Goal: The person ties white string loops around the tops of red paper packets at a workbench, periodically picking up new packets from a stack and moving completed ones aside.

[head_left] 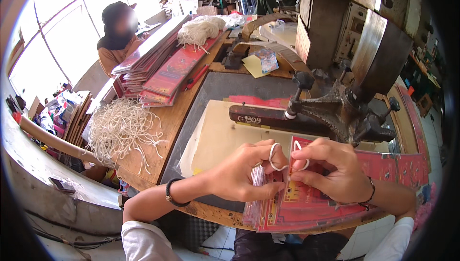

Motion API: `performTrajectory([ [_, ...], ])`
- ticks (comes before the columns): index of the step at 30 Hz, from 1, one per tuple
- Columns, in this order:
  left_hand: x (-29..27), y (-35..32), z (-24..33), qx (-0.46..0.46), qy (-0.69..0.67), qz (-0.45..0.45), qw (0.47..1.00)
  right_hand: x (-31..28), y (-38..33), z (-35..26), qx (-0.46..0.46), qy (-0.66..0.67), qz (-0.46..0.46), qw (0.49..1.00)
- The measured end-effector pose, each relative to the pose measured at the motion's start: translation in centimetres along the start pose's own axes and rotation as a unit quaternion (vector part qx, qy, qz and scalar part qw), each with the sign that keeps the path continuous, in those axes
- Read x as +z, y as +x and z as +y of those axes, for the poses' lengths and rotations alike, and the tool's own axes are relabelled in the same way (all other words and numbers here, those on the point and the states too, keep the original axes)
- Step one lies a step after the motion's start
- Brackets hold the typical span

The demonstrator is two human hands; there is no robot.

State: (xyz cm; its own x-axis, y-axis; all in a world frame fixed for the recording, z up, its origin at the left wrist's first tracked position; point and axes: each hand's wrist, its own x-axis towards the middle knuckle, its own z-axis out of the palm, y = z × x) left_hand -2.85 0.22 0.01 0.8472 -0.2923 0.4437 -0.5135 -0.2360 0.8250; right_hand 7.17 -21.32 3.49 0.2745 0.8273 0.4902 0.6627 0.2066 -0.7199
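Note:
A white cord (271, 157) runs between my two hands at the upper edge of a red printed panel (291, 195) with gold and black marks. My left hand (239, 171) is closed, with the cord over its fingers, and its thumb lies against the panel. With thumb and forefinger, my right hand (338, 169) pinches the cord, which loops at the panel's edge. Whether the cord passes through a hole there is hidden by my fingers. Under both hands lie more red printed panels (326, 213), in clear plastic, at the table's near edge.
A tangled heap of white cords (124, 129) lies on the table's left. Behind it are stacked red panels (175, 69) topped by a white cord bundle (199, 31). A black metal press (342, 112) stands just beyond my hands. Two people (115, 35) sit farther back.

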Motion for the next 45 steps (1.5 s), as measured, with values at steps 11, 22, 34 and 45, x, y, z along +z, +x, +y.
performTrajectory([
  [11,-1.0,0.4,-1.4,0.022,0.031,-0.082,0.996,1.2,-0.8,1.5,-0.009,0.088,0.028,0.996],
  [22,-0.3,0.3,-1.4,0.128,0.114,-0.032,0.985,1.2,-0.8,0.6,-0.1,0.021,-0.031,0.994],
  [34,-0.4,0.3,-1.3,0.117,0.1,-0.044,0.987,2.0,-1.7,0.9,-0.113,0.099,-0.014,0.989],
  [45,-0.5,0.2,-1.3,0.111,0.094,-0.05,0.988,2.2,-2.0,1.4,-0.131,0.098,-0.018,0.986],
])
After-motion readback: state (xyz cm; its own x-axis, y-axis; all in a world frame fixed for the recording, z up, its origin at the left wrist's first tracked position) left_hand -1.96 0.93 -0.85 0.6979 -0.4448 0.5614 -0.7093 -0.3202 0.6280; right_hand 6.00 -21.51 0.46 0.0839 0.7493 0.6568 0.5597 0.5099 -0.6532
